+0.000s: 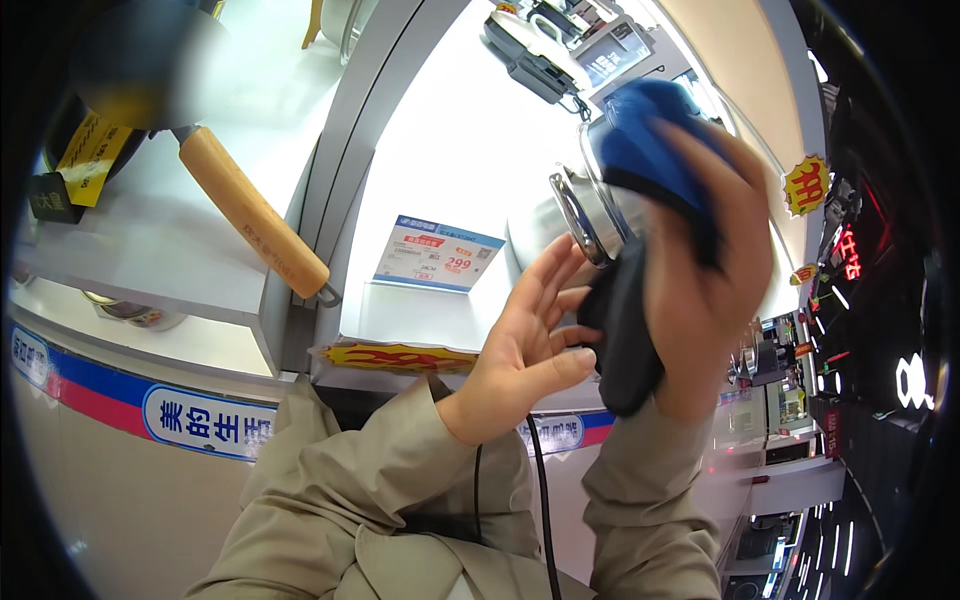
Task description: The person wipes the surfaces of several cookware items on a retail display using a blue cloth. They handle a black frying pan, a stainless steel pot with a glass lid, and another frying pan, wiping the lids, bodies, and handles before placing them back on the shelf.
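My right hand [697, 300], blurred by motion, grips a blue cloth [652, 142] with a dark edge. A black handle-like part [626, 330] lies between my two hands; what it belongs to is partly hidden. My left hand [529, 345] has its fingers spread, their tips at the black part and close to a shiny metal loop handle [577, 217]. Behind the hands stands a pot with a glass-like, metal-rimmed lid [600, 180], largely covered by the cloth and my right hand.
A price card [439, 253] stands left of the hands. Further left, a pan's wooden handle [251, 210] juts over the shelf edge. A white and black appliance [532, 56] sits at the back. A black cable [544, 502] hangs before my body.
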Available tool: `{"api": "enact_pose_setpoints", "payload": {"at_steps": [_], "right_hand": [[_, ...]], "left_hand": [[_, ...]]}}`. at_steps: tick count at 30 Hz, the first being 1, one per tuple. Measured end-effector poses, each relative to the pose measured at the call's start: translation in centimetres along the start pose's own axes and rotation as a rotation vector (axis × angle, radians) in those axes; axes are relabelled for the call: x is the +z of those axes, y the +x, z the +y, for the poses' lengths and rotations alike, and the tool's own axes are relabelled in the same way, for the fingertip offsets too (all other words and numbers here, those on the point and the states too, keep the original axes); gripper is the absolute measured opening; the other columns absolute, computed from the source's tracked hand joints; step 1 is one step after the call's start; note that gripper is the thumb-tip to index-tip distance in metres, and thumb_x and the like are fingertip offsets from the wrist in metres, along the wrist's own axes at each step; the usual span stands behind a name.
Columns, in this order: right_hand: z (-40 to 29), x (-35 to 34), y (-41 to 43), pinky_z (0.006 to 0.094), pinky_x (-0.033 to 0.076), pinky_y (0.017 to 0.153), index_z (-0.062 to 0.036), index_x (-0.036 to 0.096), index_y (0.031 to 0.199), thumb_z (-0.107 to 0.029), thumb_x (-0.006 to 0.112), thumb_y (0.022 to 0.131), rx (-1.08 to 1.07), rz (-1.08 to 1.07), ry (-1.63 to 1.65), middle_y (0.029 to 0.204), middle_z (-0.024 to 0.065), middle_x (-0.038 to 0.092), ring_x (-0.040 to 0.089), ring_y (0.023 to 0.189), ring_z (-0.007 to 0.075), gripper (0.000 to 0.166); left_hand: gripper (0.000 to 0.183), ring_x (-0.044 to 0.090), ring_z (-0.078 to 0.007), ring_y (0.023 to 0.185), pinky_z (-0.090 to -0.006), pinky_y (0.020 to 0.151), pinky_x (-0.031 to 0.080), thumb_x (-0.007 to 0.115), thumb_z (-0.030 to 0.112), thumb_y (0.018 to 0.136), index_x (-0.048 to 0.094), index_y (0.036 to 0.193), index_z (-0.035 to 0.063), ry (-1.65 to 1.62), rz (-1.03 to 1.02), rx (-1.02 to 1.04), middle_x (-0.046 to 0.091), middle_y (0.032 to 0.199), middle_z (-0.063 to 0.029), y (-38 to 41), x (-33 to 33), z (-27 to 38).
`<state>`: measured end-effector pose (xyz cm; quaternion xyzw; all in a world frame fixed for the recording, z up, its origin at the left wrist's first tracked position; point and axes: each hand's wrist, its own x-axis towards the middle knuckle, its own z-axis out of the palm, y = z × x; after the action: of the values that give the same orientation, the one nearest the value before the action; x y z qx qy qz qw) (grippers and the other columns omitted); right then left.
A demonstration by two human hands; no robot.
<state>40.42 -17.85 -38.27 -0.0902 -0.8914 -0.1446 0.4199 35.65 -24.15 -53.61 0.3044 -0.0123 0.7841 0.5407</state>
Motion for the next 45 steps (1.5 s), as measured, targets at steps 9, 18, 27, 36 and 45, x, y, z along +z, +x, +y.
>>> {"api": "enact_pose_setpoints", "payload": {"at_steps": [9, 18, 27, 36, 45], "right_hand": [[-0.9, 2.8, -3.8, 0.0389, 0.051, 0.085, -0.0043, 0.071, 0.104, 0.008, 0.058, 0.067, 0.048, -0.251, -0.047, 0.112, 0.0147, 0.062, 0.062, 0.102, 0.0336, 0.042], [0.0, 0.4, -10.4, 0.0403, 0.049, 0.086, -0.0045, 0.071, 0.109, 0.014, 0.058, 0.063, 0.122, -0.084, -0.037, 0.117, 0.0155, 0.060, 0.059, 0.099, 0.0341, 0.051], [-2.4, -0.9, -8.6, 0.0397, 0.049, 0.079, 0.0005, 0.069, 0.112, 0.002, 0.063, 0.067, 0.228, 0.106, -0.202, 0.104, 0.0172, 0.062, 0.059, 0.088, 0.0338, 0.045], [-0.8, 1.4, -12.5, 0.0410, 0.052, 0.074, 0.0028, 0.066, 0.117, 0.002, 0.060, 0.067, 0.241, 0.037, -0.140, 0.107, 0.0198, 0.065, 0.060, 0.083, 0.0366, 0.051], [-0.1, 1.0, -7.6, 0.0414, 0.049, 0.084, 0.0037, 0.064, 0.118, 0.001, 0.062, 0.073, 0.175, 0.061, 0.005, 0.111, 0.0208, 0.065, 0.061, 0.094, 0.0368, 0.045]], "left_hand": [[0.081, 0.033, -0.0216, 0.140, -0.0363, 0.113, 0.028, 0.061, 0.006, 0.088, 0.014, 0.154, 0.0009, -0.152, -0.087, -0.134, 0.034, 0.149, -0.0119, 0.0, -0.9, 0.5], [0.083, 0.041, -0.0190, 0.132, -0.0346, 0.112, 0.030, 0.063, 0.005, 0.082, 0.019, 0.152, 0.0012, -0.077, -0.073, -0.136, 0.040, 0.143, -0.0109, 0.3, -1.1, -0.2], [0.080, 0.045, -0.0193, 0.126, -0.0303, 0.105, 0.037, 0.057, 0.002, 0.081, 0.023, 0.153, 0.0038, -0.101, 0.012, -0.136, 0.040, 0.144, -0.0115, 0.0, -0.1, -0.9], [0.081, 0.043, -0.0188, 0.129, -0.0315, 0.110, 0.031, 0.060, 0.002, 0.083, 0.021, 0.154, 0.0037, -0.054, 0.020, -0.139, 0.041, 0.142, -0.0109, -0.1, -0.5, -1.4], [0.083, 0.041, -0.0211, 0.134, -0.0301, 0.108, 0.035, 0.053, -0.002, 0.078, 0.019, 0.154, 0.0035, -0.066, 0.029, -0.177, 0.031, 0.152, -0.0119, -0.3, -0.3, -1.4]]}}
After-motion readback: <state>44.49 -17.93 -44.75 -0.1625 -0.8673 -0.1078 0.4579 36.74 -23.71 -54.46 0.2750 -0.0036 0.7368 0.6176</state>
